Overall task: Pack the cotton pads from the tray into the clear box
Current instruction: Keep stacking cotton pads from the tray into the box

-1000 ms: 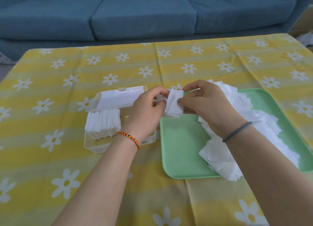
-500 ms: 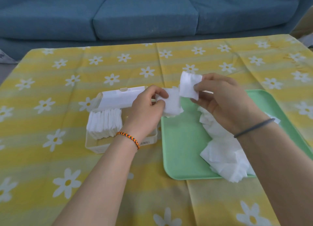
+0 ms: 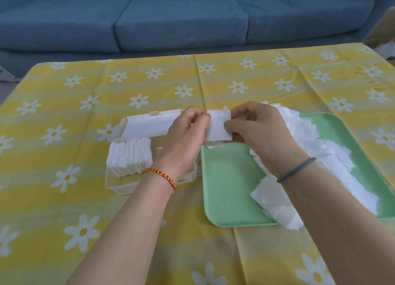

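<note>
1. Since half a second ago the right hand (image 3: pixel 254 126) has come back to the left hand (image 3: pixel 186 135), and the pad it lifted clear now lies on the small stack of white square cotton pads (image 3: pixel 218 127) held between them.
2. Both hands pinch that stack, thumbs on its near face and fingers curled behind, above the far left corner of the pale green plastic tray (image 3: pixel 226 186).
3. A loose heap of white cotton pads (image 3: pixel 333 167) fills the tray's right half.
4. Left of the tray, the clear rectangular plastic box (image 3: pixel 119 185) stands open, a row of upright white pads (image 3: pixel 130 156) packed against its left end.
5. Free space in the box lies below the left wrist, so the left hand is nearer; the stack probably needs to go in upright, faces parallel to the row.
</note>
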Motion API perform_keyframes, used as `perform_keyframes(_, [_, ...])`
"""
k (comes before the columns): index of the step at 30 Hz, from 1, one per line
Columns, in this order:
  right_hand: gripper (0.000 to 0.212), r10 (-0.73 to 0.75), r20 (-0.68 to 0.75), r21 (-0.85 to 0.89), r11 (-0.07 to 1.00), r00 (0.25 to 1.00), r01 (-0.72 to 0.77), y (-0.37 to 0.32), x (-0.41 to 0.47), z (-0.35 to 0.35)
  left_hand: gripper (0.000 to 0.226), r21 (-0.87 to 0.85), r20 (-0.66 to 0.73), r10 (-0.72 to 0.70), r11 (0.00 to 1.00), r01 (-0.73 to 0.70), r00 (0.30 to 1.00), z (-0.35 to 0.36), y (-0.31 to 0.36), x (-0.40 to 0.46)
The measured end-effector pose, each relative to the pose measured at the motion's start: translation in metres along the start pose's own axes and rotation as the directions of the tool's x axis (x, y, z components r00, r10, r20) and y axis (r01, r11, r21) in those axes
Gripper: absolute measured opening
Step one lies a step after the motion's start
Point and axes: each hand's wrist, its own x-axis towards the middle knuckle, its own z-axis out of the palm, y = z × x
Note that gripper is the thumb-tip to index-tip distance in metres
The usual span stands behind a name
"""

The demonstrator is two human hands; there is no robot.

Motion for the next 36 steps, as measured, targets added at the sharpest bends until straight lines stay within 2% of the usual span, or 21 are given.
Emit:
perform_keyframes(2, [0.015,0.011,0.001,-0.004,1.0,1.0,-0.011,0.001,0.0,0.001,0.01,0.041,-0.006,0.037,0.999,-0.037,0.999,0.001,-0.001,-0.001])
perform_keyframes(6, [0.016,0.032,0.001,0.009,0.999,0.999,-0.032,0.003,0.0,0.002,0.017,0.111,-0.016,0.07,0.992,-0.068,0.997,0.0,-0.004,0.0])
perform_keyframes(17, [0.013,0.09,0.017,0.143,0.985,0.996,-0.091,-0.003,-0.005,0.005,0.016,0.115,-0.03,0.099,0.989,-0.095,0.995,-0.001,-0.012,0.004])
perform_keyframes(20, [0.012,0.08,0.021,0.131,0.988,0.997,-0.082,-0.004,-0.005,0.007,0.009,0.127,-0.033,0.142,0.982,-0.136,0.989,-0.002,-0.014,0.005])
perform_keyframes(22, [0.008,0.056,0.007,0.092,0.994,0.998,-0.057,-0.002,-0.002,0.006,0.014,0.128,-0.065,0.15,0.982,-0.141,0.987,-0.004,-0.015,0.006])
perform_keyframes(24, [0.006,-0.03,-0.068,-0.068,0.997,0.997,0.026,0.006,0.003,0.004,0.017,0.135,-0.09,0.159,0.98,-0.146,0.983,-0.009,-0.014,0.006])
perform_keyframes(26, [0.011,-0.201,-0.071,-0.366,0.917,0.977,0.162,0.021,0.008,-0.001,0.018,0.179,-0.101,0.178,0.971,-0.158,0.979,-0.015,-0.014,0.008])
perform_keyframes(28, [0.026,-0.299,0.147,-0.608,0.725,0.943,0.324,0.036,0.009,0.0,0.022,0.213,-0.117,0.197,0.962,-0.169,0.974,-0.019,-0.015,0.009])
perform_keyframes(30, [0.042,-0.18,0.387,-0.748,0.512,0.904,0.422,0.049,0.007,0.007,0.025,0.199,-0.144,0.187,0.967,-0.157,0.972,-0.021,-0.016,0.011])
perform_keyframes(32, [0.055,-0.027,0.457,-0.824,0.362,0.889,0.435,0.053,0.003,0.01,0.027,0.154,-0.172,0.153,0.98,-0.127,0.973,-0.022,-0.015,0.013])
perform_keyframes(33, [0.061,0.001,0.463,-0.835,0.334,0.886,0.436,0.053,0.003,0.01,0.026,0.131,-0.178,0.135,0.985,-0.112,0.975,-0.022,-0.014,0.013])
perform_keyframes(36, [0.065,-0.036,0.452,-0.85,0.287,0.891,0.443,0.053,0.002,0.013,0.024,0.098,-0.162,0.09,0.992,-0.075,0.983,-0.02,-0.011,0.011])
